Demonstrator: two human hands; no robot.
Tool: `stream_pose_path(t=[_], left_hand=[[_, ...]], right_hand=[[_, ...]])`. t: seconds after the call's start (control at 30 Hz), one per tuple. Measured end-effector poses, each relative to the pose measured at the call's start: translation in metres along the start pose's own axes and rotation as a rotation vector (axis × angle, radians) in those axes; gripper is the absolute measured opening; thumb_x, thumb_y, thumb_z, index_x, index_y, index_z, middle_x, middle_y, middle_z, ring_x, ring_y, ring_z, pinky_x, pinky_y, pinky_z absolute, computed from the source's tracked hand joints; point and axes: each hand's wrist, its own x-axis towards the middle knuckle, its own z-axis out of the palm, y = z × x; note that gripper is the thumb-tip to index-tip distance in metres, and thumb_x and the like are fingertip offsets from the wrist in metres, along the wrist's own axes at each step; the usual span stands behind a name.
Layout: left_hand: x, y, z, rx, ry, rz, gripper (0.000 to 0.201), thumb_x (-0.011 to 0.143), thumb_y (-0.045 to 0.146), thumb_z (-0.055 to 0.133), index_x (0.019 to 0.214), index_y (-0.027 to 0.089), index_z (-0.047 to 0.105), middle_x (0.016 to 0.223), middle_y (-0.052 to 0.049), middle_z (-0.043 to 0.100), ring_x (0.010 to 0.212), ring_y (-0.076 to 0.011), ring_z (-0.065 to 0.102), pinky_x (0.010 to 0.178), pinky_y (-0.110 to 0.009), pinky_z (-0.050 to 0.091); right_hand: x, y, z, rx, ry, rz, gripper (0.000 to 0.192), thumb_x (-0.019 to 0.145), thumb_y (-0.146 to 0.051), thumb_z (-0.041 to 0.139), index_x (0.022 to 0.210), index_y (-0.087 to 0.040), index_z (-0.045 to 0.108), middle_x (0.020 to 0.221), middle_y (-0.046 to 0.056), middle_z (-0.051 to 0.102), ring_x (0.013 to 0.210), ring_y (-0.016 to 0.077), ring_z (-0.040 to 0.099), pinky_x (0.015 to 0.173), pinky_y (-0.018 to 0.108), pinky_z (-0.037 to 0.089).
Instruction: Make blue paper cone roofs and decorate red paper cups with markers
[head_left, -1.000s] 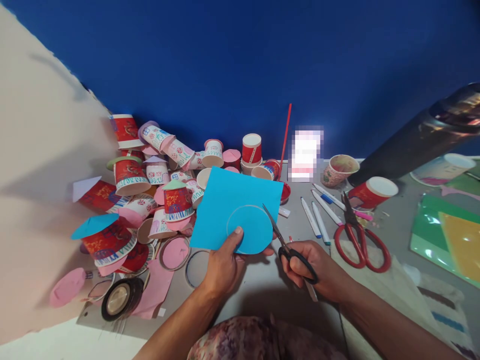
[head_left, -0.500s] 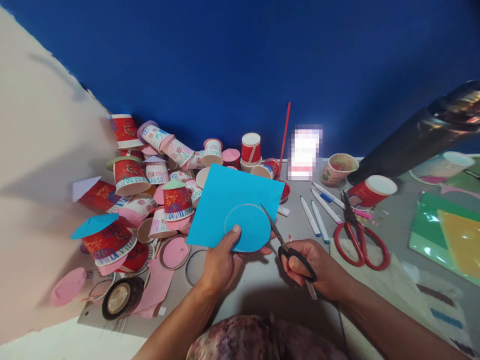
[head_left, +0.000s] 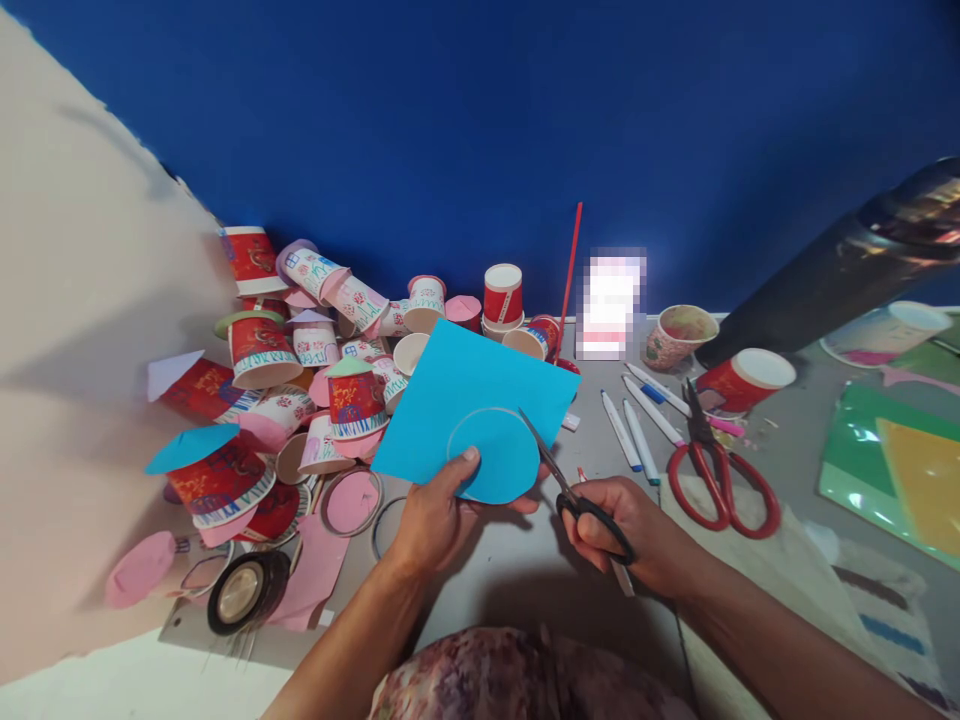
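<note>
Between my two hands, the blue paper sheet (head_left: 469, 400) is partway cut along its drawn circle (head_left: 491, 452). My left hand (head_left: 435, 520) pinches the sheet's near edge, thumb on top, wrist low. My right hand (head_left: 622, 530) grips the black scissors (head_left: 570, 485), blades parted at the circle's right side. Next, I judge, comes a small turn of the sheet toward the blades.

A matt, smooth blue paper sheet (head_left: 465, 400) is seen, cut by scissors (head_left: 574, 485) with bright metal blades and glossy black plastic handles. Printed paper cups (head_left: 352, 400) are piled on the dull grey tabletop (head_left: 525, 570). Glossy red plastic is shown on the second scissors (head_left: 716, 475); a shiny green plastic folder (head_left: 862, 450) is noted.
</note>
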Motion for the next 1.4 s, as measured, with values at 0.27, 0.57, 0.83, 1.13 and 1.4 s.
stream_pose_path(t=[0.27, 0.57, 0.83, 1.13, 1.4], left_hand=[[-0.002, 0.005, -0.002, 0.021, -0.020, -0.030, 0.035, 0.088, 0.037, 0.066, 0.102, 0.006, 0.076, 0.101, -0.019, 0.079, 0.087, -0.0376, 0.078, 0.075, -0.046, 0.064], [-0.003, 0.008, 0.001, 0.008, -0.046, -0.059, 0.033, 0.085, 0.035, 0.069, 0.099, 0.006, 0.077, 0.090, -0.018, 0.080, 0.083, -0.0367, 0.078, 0.076, -0.044, 0.064], [-0.001, 0.007, -0.005, -0.003, -0.051, -0.033, 0.033, 0.087, 0.033, 0.067, 0.106, 0.006, 0.073, 0.097, -0.019, 0.080, 0.084, -0.0378, 0.078, 0.070, -0.044, 0.065], [0.001, 0.010, 0.000, 0.033, 0.184, 0.011, 0.033, 0.078, 0.034, 0.076, 0.102, 0.013, 0.073, 0.073, -0.010, 0.078, 0.072, -0.0327, 0.077, 0.069, -0.043, 0.065], [-0.003, 0.020, 0.011, 0.065, 0.171, -0.034, 0.015, 0.071, 0.027, 0.077, 0.079, 0.017, 0.071, 0.054, -0.006, 0.071, 0.065, -0.0337, 0.075, 0.056, -0.039, 0.061]], right_hand=[[-0.001, 0.001, 0.000, -0.001, -0.012, 0.016, 0.060, 0.066, -0.077, 0.073, 0.064, -0.019, 0.057, 0.048, -0.002, 0.055, 0.046, 0.0095, 0.040, 0.049, 0.025, 0.025], [-0.002, -0.001, 0.000, 0.005, -0.022, 0.007, 0.061, 0.066, -0.077, 0.074, 0.065, -0.018, 0.058, 0.049, -0.001, 0.055, 0.046, 0.0094, 0.042, 0.049, 0.025, 0.028], [-0.002, -0.004, 0.003, -0.009, -0.014, 0.009, 0.066, 0.062, -0.084, 0.072, 0.061, -0.019, 0.056, 0.045, -0.003, 0.051, 0.044, 0.0090, 0.038, 0.048, 0.026, 0.025], [-0.002, -0.004, 0.002, -0.040, -0.022, 0.015, 0.064, 0.065, -0.081, 0.071, 0.062, -0.019, 0.056, 0.047, -0.001, 0.054, 0.046, 0.0095, 0.040, 0.049, 0.025, 0.025], [-0.001, 0.000, 0.001, -0.029, -0.023, 0.007, 0.062, 0.068, -0.079, 0.071, 0.064, -0.019, 0.057, 0.048, -0.001, 0.056, 0.047, 0.0100, 0.040, 0.049, 0.026, 0.027]])
